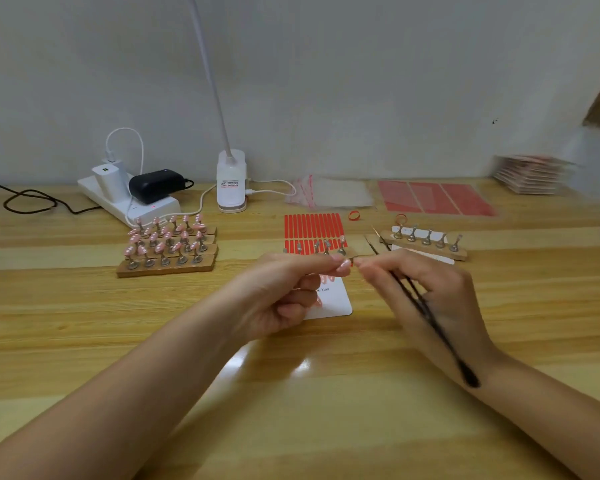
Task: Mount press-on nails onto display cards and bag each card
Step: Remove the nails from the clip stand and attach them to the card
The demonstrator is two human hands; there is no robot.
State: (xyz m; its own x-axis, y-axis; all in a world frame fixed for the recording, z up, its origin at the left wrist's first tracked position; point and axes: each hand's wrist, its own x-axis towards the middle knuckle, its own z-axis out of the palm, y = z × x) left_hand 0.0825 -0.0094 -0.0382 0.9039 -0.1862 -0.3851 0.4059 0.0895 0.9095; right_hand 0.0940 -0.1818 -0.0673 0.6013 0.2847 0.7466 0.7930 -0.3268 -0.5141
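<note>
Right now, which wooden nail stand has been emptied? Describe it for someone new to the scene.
Start at the white clip lamp at the desk's back edge, then look right, past the red sticker sheet. The emptied stand is one wooden strip with five bare metal holders; the left-hand stands carry pink nails.

Over the yellow wooden table (84,341), the left hand (284,289) pinched a small pink press-on nail (343,265) by its fingertips, and the right hand (426,289) held thin black tweezers (430,317) with the tips right next to the nail. A white card with rounded corners (336,299) lay flat under the hands. Wooden stands full of pink nails on little metal pegs (168,245) sat off to the left, near a white power strip (132,202).
</note>
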